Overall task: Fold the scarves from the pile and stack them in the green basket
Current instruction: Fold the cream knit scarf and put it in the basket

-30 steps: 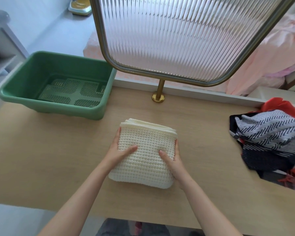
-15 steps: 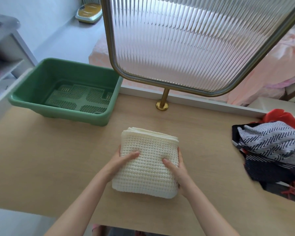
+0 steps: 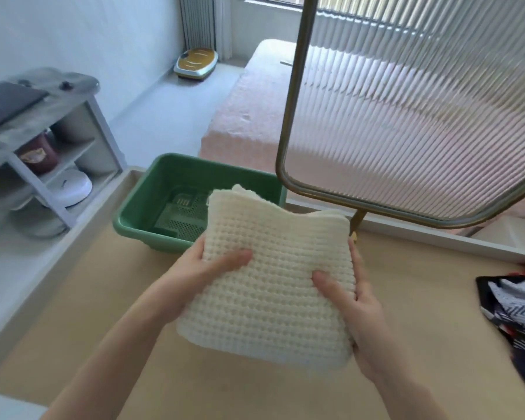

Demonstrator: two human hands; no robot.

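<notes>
- Scarf (image 3: 273, 286): cream waffle-knit, folded into a thick squarish pad with layered edges showing along its far side. It is held up over the table just on the near-right side of the green basket, and its far corner overlaps the basket in view. Its underside is hidden.
- Table (image 3: 103, 313): pale wood-grain top that carries the green basket, cut off by the lower and right frame edges.
- Ribbed glass panel (image 3: 406, 131): fluted translucent sheet in a rounded brass frame, up and right of the green basket. It is motion-blurred and cropped at the top and right, and its post is mostly hidden behind the scarf.
- Bed (image 3: 249, 116): pink textured cover, beyond the green basket and partly seen through the panel.
- Shelf unit (image 3: 58, 131): grey-white and open-sided, left of the green basket. Its contents are hard to make out.
- Green basket (image 3: 140, 192): rectangular moulded plastic with a perforated floor. Its near-right corner is hidden by the scarf.
- Pile of scarves (image 3: 512, 313): black-and-white herringbone with some red, well to the right of the green basket. It is blurred and cut off by the frame edge.
- Right hand (image 3: 352, 301): grips the scarf's right edge, thumb pressed on top, fingers wrapped round the side.
- Left hand (image 3: 206, 268): grips the scarf's left edge, thumb on top, fingers hidden underneath.
- Yellow-and-white object (image 3: 196, 63): lies on the floor beyond the green basket. What it is cannot be told.
</notes>
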